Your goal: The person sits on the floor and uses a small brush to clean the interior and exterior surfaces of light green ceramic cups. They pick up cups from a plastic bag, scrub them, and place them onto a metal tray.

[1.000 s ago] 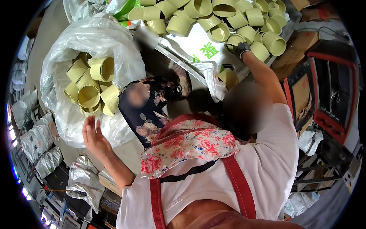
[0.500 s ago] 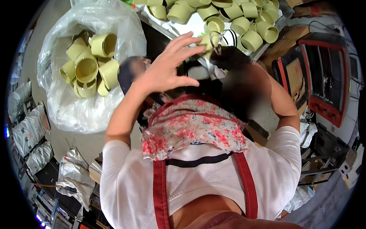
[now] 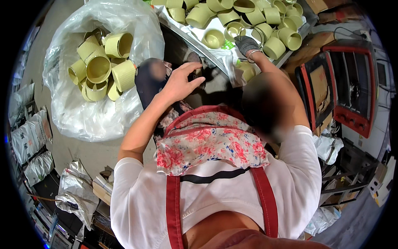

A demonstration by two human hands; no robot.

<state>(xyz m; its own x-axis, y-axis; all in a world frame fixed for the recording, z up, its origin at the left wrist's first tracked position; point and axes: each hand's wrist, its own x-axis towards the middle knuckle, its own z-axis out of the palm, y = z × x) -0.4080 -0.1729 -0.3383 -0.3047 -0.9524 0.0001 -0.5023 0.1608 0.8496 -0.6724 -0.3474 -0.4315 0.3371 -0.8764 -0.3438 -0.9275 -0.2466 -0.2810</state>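
My left hand (image 3: 182, 83) hangs bare over my lap with its thumb and fingers apart, and I see nothing in it. Reaching forward, my right hand (image 3: 246, 45) wears a dark grey glove and has its fingers closed on thin wire loops (image 3: 260, 34) among pale yellow-green mugs (image 3: 271, 15). One mug (image 3: 214, 38) stands upright on the white sheet, left of the gloved hand. Another mug (image 3: 248, 71) is partly hidden near my right forearm. The mugs lie on a metal-edged tray or table (image 3: 195, 42).
To the left, a large clear plastic bag (image 3: 62, 95) stands open with several mugs (image 3: 98, 69) inside. A red-and-black machine (image 3: 352, 87) stands at the right beside cardboard (image 3: 323, 43). White plastic packages (image 3: 76, 191) lie at the lower left.
My right hand has moved forward into the pile with the wire loops. My left hand has drawn back toward my lap. A mug now stands on the white sheet.
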